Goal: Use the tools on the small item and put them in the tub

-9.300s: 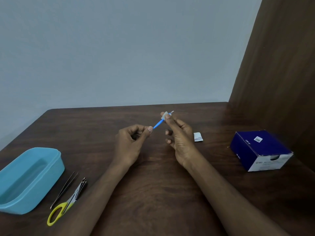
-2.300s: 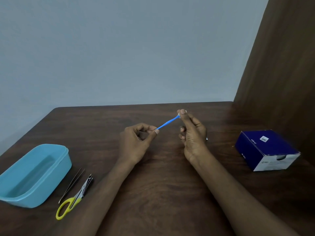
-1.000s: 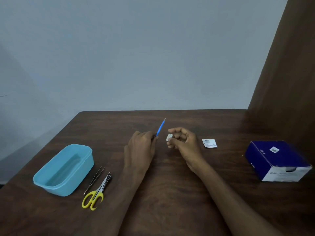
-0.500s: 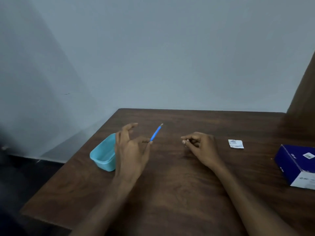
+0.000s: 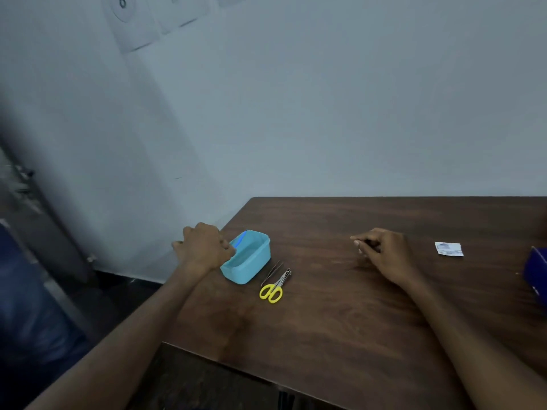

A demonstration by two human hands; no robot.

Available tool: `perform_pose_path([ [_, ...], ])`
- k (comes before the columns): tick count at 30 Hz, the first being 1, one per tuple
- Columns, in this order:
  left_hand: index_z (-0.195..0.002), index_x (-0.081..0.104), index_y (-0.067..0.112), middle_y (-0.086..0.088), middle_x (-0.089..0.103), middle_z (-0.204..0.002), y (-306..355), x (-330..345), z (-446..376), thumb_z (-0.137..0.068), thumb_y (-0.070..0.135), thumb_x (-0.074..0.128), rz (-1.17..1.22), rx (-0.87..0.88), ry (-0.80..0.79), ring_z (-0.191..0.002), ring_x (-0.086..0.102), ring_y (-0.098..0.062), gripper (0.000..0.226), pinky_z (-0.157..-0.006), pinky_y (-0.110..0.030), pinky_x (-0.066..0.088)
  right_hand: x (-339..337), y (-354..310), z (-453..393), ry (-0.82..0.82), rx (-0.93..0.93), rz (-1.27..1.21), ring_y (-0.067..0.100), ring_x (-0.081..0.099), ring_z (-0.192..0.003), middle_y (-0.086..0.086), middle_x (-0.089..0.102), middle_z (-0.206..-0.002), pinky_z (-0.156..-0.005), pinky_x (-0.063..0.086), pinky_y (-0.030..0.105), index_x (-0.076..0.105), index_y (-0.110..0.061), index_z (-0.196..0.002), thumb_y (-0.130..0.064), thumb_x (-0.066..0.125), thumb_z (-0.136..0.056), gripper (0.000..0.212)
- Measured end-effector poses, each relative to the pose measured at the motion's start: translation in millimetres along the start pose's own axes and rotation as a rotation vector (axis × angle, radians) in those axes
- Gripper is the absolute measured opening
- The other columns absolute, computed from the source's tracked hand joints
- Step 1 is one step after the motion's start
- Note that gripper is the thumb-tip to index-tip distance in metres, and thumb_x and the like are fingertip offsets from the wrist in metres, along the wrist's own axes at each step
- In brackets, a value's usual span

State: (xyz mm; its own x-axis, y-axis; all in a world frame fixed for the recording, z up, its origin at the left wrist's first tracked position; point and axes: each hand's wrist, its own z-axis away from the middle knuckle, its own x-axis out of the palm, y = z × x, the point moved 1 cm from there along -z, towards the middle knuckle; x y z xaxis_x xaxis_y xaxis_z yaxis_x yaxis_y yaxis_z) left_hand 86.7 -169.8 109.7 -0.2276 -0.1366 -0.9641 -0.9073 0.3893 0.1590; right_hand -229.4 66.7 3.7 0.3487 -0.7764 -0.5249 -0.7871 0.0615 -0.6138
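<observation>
Left hand [image 5: 204, 250] reached tub [image 5: 254, 269].

Bare surface [image 5: 340, 315] lies open between tub [image 5: 251, 269] and packet [image 5: 448, 249]; scissors [image 5: 273, 288] and tweezers [image 5: 272, 269] crowd the tub's right side; box [image 5: 535, 273] blocks the far right edge

Light turquoise rectangular plastic tub [image 5: 250, 266]: uniform colour, paler rim. Thin bright-blue plastic stick [image 5: 240, 240]: solid blue streak against turquoise. Small scissors with yellow loop handles [image 5: 274, 288]: silver-grey blades. Slim dark metal tweezers [image 5: 271, 273]: dull grey, unpatterned. Dark brown wooden table [image 5: 340, 315]: streaked grain, reddish-brown sheen near front. Small white paper sachet [image 5: 448, 249]: grey-blue print, blurred. Navy blue cardboard box [image 5: 536, 269]: tiny white marks on side. Wall pale grey-blue, plain.
</observation>
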Motion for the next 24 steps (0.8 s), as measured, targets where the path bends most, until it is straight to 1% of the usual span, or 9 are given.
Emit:
perform_pose_path([
  [3,-0.087,0.074,0.024,0.005,0.067,-0.098,0,11,-9,-0.076,0.050,0.073,-0.002,-0.002,-0.092,-0.115,0.057,-0.026,0.028,-0.096,-0.046,0.048,-1,-1,1,-0.008,0.003,0.005,0.004,0.073,-0.075,-0.013,0.074,-0.084,-0.075,0.060,0.032,0.086,-0.026,-0.104,-0.016,0.079,-0.094,0.016],
  [5,-0.094,0.073,0.024,0.003,0.069,-0.106,2,17,-9,-0.080,0.050,0.077,0.009,-0.018,-0.114,-0.117,0.057,-0.026,0.030,-0.101,-0.049,0.049,-1,0,1,-0.011,0.002,0.012,0.003,0.072,-0.074,-0.013,0.074,-0.083,-0.073,0.058,0.030,0.086,-0.026,-0.104,-0.016,0.080,-0.094,0.016],
  [8,-0.097,0.074,0.026,0.003,0.071,-0.111,2,23,-7,-0.079,0.053,0.079,-0.013,-0.027,-0.121,-0.118,0.058,-0.025,0.034,-0.103,-0.051,0.051,-1,1,0,-0.022,0.013,0.028,-0.001,0.071,-0.073,-0.014,0.074,-0.082,-0.072,0.055,0.021,0.085,-0.029,-0.103,-0.016,0.080,-0.094,0.017],
  [11,-0.104,0.079,0.030,0.004,0.074,-0.115,-6,25,-7,-0.080,0.059,0.081,0.033,-0.034,-0.147,-0.116,0.062,-0.022,0.038,-0.103,-0.050,0.053,0,1,-1,-0.021,0.011,0.021,0.001,0.071,-0.072,-0.011,0.074,-0.082,-0.073,0.057,0.026,0.085,-0.027,-0.103,-0.016,0.080,-0.094,0.016],
  [14,-0.112,0.081,0.035,0.003,0.075,-0.129,-13,32,-3,-0.086,0.064,0.077,0.208,0.049,-0.109,-0.115,0.066,-0.018,0.039,-0.103,-0.041,0.055,1,3,0,-0.018,0.024,0.010,0.002,0.072,-0.070,-0.010,0.074,-0.084,-0.074,0.061,0.032,0.085,-0.026,-0.103,-0.015,0.079,-0.094,0.016],
  [16,-0.127,0.073,0.036,0.003,0.070,-0.139,-15,37,6,-0.087,0.075,0.069,0.266,0.101,-0.052,-0.122,0.065,-0.018,0.056,-0.104,-0.038,0.053,2,5,-1,-0.019,0.048,0.003,0.000,0.072,-0.067,-0.010,0.073,-0.086,-0.073,0.061,0.031,0.085,-0.025,-0.102,-0.014,0.079,-0.094,0.015],
  [19,-0.145,0.058,0.031,0.002,0.065,-0.146,-13,44,20,-0.085,0.083,0.062,0.293,0.140,-0.032,-0.126,0.064,-0.020,0.079,-0.104,-0.041,0.055,2,5,-2,-0.016,0.075,0.003,-0.002,0.071,-0.070,-0.009,0.071,-0.086,-0.072,0.059,0.027,0.085,-0.026,-0.100,-0.014,0.080,-0.093,0.015],
  [21,-0.148,0.055,0.027,0.000,0.064,-0.148,-11,45,22,-0.085,0.082,0.063,0.316,0.139,-0.027,-0.126,0.065,-0.020,0.084,-0.103,-0.040,0.057,3,5,-2,-0.023,0.083,0.007,0.001,0.071,-0.067,-0.008,0.071,-0.086,-0.072,0.058,0.026,0.085,-0.026,-0.099,-0.014,0.080,-0.093,0.014],
  [24,-0.147,0.055,0.027,0.000,0.065,-0.146,-11,45,20,-0.087,0.081,0.062,0.293,0.161,-0.019,-0.124,0.066,-0.020,0.081,-0.101,-0.040,0.057,3,5,-2,-0.027,0.086,0.011,0.004,0.072,-0.070,-0.006,0.071,-0.087,-0.072,0.058,0.028,0.085,-0.025,-0.100,-0.014,0.080,-0.094,0.013],
])
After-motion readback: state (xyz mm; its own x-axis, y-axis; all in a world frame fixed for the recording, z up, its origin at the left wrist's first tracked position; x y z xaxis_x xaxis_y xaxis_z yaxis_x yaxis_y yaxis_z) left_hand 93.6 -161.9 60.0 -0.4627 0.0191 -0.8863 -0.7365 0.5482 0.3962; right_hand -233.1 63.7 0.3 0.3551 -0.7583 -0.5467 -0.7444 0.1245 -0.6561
